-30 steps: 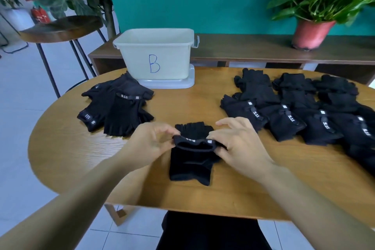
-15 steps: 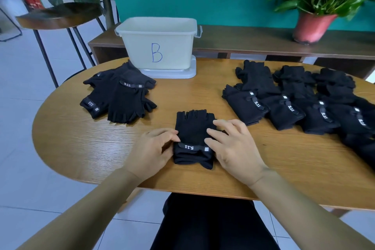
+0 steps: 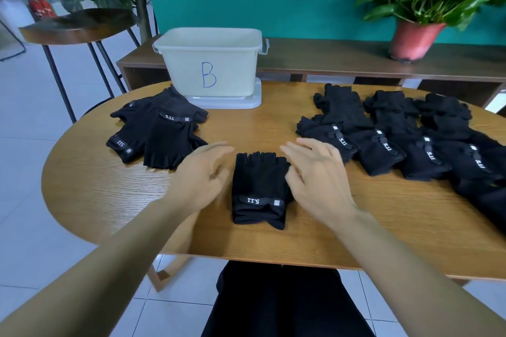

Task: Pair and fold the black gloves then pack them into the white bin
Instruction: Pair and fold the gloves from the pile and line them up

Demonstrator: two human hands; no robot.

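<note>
A folded pair of black fingerless gloves (image 3: pixel 260 189) lies near the front edge of the oval wooden desk (image 3: pixel 115 191), its "5.11" strap facing the person. The left hand (image 3: pixel 202 175) and the right hand (image 3: pixel 317 175) flank it, just beside it, fingers straight, loosely spread and holding nothing. The left is blurred, and I cannot tell whether either touches the fabric. The white bin (image 3: pixel 232 74), marked with a blue "B", stands on a lid at the back edge. A loose heap of gloves (image 3: pixel 158 134) sits towards the left edge. Rows of gloves (image 3: pixel 397 142) cover the right side, overlapping one another.
</note>
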